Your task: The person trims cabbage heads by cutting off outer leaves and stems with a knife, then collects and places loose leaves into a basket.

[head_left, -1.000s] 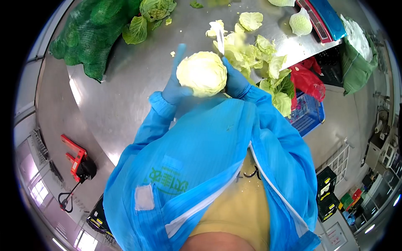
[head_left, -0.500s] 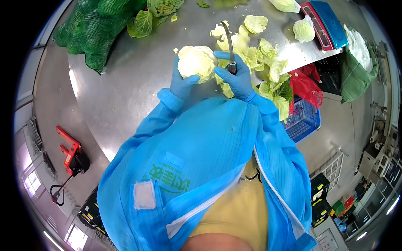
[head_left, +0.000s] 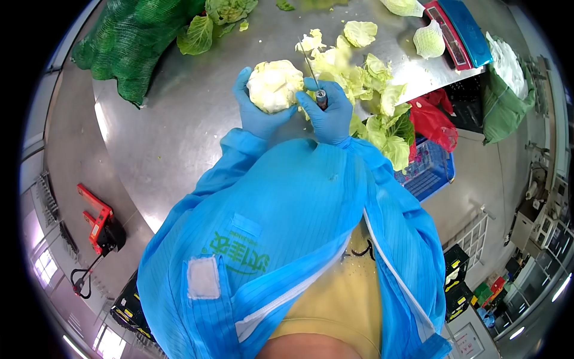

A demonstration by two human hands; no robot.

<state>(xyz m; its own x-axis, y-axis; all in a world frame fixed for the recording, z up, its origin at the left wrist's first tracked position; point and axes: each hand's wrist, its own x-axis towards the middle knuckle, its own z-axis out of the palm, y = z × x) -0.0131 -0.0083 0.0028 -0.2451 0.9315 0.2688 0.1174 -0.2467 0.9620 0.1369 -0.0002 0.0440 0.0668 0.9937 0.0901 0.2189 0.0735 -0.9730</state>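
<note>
A pale, trimmed cabbage head [head_left: 275,87] rests in my left hand [head_left: 258,113], its gloved fingers wrapped round the left and lower sides. My right hand [head_left: 332,112], also in a blue glove, is closed on the dark handle of a knife [head_left: 321,99]. The thin blade points up and slightly left, away from my body, just right of the cabbage. My right fingertips lie close to the cabbage's right side; whether they touch it I cannot tell. Loose cabbage leaves [head_left: 365,81] lie heaped on the metal table [head_left: 179,119] beyond and right of my right hand.
A green mesh sack [head_left: 134,45] lies at the far left, beside a leafy cabbage [head_left: 230,9]. Net-wrapped cabbages [head_left: 429,39] and a red-and-blue scale [head_left: 459,33] are at the far right. A blue crate [head_left: 427,170] and red bag [head_left: 431,122] stand by the table's right edge.
The cabbage has turned in my left hand and shifted slightly left. My right hand has moved a little left, and the knife blade now tilts more to the left.
</note>
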